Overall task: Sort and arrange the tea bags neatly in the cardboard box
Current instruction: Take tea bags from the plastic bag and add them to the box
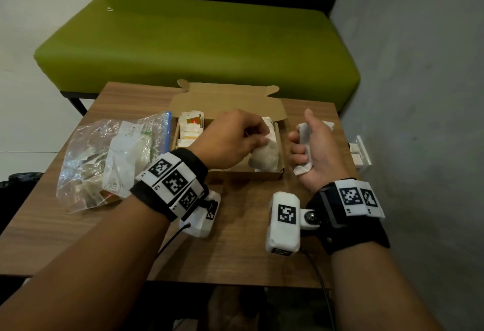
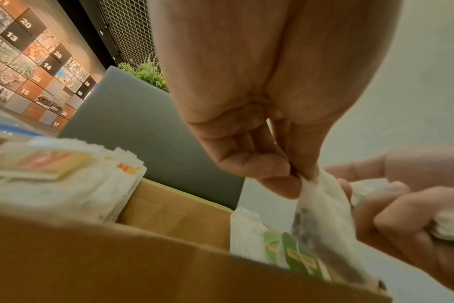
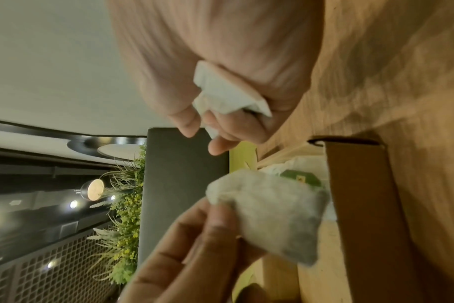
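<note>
Box [image 1: 269, 175] — stacked tea bags [image 1: 190, 131] inside

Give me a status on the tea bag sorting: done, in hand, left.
Done: a row of tea bags stands in the left side of the cardboard box.
In hand: the left hand pinches a loose tea bag over the box's right side; the right hand grips more white bags.
Left: the plastic bag beside the box seems to hold more.
</note>
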Tool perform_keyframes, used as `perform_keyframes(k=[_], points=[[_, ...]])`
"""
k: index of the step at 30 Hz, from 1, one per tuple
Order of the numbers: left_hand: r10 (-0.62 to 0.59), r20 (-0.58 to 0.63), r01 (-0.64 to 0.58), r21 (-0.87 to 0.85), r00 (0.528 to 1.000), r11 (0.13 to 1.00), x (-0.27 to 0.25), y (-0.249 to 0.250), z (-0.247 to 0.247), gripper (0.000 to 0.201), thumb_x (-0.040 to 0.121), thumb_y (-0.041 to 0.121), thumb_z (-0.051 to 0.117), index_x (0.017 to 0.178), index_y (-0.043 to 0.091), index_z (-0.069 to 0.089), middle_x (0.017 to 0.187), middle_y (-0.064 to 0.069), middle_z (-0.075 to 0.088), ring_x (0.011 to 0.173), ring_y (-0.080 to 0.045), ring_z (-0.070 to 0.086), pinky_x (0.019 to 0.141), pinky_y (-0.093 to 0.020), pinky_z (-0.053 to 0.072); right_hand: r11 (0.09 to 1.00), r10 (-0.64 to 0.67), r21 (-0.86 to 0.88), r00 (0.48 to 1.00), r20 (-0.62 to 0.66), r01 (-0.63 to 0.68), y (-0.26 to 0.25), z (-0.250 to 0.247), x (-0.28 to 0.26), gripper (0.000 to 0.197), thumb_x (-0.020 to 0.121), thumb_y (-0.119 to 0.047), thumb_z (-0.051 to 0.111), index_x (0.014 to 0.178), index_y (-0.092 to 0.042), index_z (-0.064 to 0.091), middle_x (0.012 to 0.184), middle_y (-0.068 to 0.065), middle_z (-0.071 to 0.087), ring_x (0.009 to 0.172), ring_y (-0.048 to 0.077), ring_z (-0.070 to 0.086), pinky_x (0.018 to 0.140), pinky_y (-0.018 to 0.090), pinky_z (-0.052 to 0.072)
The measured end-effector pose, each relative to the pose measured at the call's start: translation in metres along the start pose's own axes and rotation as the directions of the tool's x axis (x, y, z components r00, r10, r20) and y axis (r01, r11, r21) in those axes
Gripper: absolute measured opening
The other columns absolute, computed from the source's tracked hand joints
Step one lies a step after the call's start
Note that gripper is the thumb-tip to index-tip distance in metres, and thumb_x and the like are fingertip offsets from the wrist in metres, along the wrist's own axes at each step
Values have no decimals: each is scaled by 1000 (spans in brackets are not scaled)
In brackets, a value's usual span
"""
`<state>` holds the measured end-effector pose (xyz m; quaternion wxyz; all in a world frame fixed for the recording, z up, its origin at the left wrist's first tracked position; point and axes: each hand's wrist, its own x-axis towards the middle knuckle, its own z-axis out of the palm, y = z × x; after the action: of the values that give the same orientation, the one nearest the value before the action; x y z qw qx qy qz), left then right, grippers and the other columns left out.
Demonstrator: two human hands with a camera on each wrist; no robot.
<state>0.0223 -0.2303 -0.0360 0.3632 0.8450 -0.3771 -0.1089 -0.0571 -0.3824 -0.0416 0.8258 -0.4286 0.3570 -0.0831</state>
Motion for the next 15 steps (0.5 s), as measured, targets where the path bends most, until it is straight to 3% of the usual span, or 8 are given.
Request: perform_keyframes(k=[2,5,9,12,15], points=[[-52,57,53,-12,997,999,1,-1,6,11,92,17,68,103,16,70,82,14,65,74,-2,63,64,-15,49,997,-11,74,1000,-7,12,-3,-1,-2,32,101,-45,55,86,-17,49,62,-3,50,38,3,34,30,14,24],[-138,68,142,-58,988,988,1,-3,14,15,91,12,68,105,17,68,91,5,69,78,-12,68,67,-29,60,988,-4,152,1000,9,3,-5,-2,-4,37,102,-49,50,83,-17,48,59,-3,50,37,4,35,31,13,23],[-130,65,116,187,989,976,0,-6,18,22,92,21,66,114,19,67,107,2,70,93,-15,64,86,-37,55,985,11,172,1000,19,-15,-5,-4,-5,44,101,-57,44,82,-17,49,58,-3,51,37,5,36,34,14,22],[-146,105,117,246,984,962,-1,-5,18,25,89,32,69,112,23,66,105,3,69,95,-17,63,84,-43,55,985,17,173,1000,24,-20,-4,-4,-4,43,101,-55,45,85,-16,49,59,-2,51,38,5,37,33,14,24],[-155,151,105,294,976,950,0,-3,21,28,84,31,75,108,22,66,101,1,68,94,-19,62,80,-41,55,987,17,158,1000,26,-21,-3,-3,-5,41,102,-54,45,87,-16,49,61,-1,51,40,6,37,33,14,24]])
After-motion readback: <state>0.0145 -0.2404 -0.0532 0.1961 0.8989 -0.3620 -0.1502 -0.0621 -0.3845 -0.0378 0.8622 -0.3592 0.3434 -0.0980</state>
